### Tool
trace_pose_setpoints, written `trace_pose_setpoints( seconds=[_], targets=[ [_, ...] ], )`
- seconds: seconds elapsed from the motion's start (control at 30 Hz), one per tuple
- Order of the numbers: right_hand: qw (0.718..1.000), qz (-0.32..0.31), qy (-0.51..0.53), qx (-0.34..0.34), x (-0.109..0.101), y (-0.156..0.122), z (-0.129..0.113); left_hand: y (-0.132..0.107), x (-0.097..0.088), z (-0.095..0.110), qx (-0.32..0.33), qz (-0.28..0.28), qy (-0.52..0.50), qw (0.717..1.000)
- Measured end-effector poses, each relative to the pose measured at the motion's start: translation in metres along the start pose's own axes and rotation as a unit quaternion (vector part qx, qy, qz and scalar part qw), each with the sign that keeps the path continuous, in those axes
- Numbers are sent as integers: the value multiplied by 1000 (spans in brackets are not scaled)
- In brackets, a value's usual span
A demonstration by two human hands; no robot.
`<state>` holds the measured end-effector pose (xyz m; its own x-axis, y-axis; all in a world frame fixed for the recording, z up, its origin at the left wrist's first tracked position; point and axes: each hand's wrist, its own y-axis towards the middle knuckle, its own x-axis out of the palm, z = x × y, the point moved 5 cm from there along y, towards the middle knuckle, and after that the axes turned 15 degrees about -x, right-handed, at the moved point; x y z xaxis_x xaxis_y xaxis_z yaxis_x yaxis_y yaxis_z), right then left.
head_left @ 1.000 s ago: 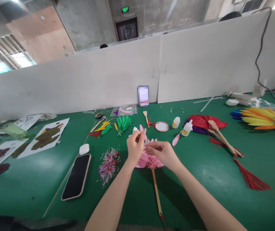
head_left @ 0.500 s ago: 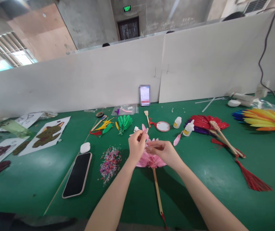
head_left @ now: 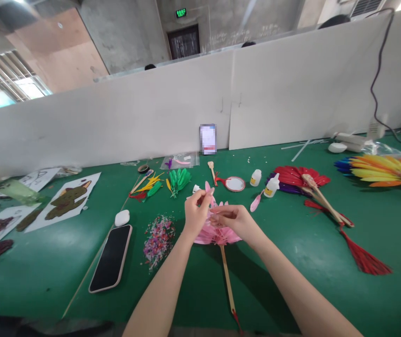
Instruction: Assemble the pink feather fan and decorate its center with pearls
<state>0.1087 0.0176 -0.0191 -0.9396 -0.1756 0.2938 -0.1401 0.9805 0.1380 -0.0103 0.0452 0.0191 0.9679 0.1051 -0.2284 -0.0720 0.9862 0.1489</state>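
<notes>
Between the fingertips of my left hand (head_left: 196, 213) is a small pink feather (head_left: 207, 187), its tip pointing up. My right hand (head_left: 233, 220) is close beside it, thumb and fingers pinched together near the feather's lower end; what they grip is too small to make out. Under both hands lies a pink feather fan (head_left: 217, 236) with a wooden handle (head_left: 227, 281) running toward the table's front edge, ending in a red cord. The hands cover part of the fan. A loose pink feather (head_left: 255, 203) rests to the right, near a white glue bottle (head_left: 272, 186).
Beads and sequins (head_left: 158, 241) lie in a pile left of the fan, beside a black-screened phone (head_left: 111, 260). Green feathers (head_left: 179, 181), a round mirror (head_left: 235, 184) and a second bottle (head_left: 255, 178) are behind. A red fan (head_left: 300, 178) lies at right. A white partition (head_left: 133, 117) closes the back.
The view has shifted slightly, so everything sits a little further left. Both hands keep nearly the same pose over the pink fan, with the pink feather still in the left fingers.
</notes>
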Motion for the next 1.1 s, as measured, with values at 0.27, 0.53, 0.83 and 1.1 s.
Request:
trace_pose_setpoints(
  seconds=[0.27, 0.53, 0.83, 1.1],
  targets=[
    [1000, -6, 6, 3, 4, -3, -4, 2, -3, 0, -10, 14, -1, 1000],
    [1000, 11, -9, -10, 4, -2, -4, 0, -1, 2, -12, 4, -4, 1000],
    [997, 17, -64, -38, 0, -1, -2, -2, 0, 3, -23, 7, -10, 1000],
    [979, 24, -181, -92, 0, -3, 3, 4, -2, -11, -79, 33, -55, 995]
  ],
)
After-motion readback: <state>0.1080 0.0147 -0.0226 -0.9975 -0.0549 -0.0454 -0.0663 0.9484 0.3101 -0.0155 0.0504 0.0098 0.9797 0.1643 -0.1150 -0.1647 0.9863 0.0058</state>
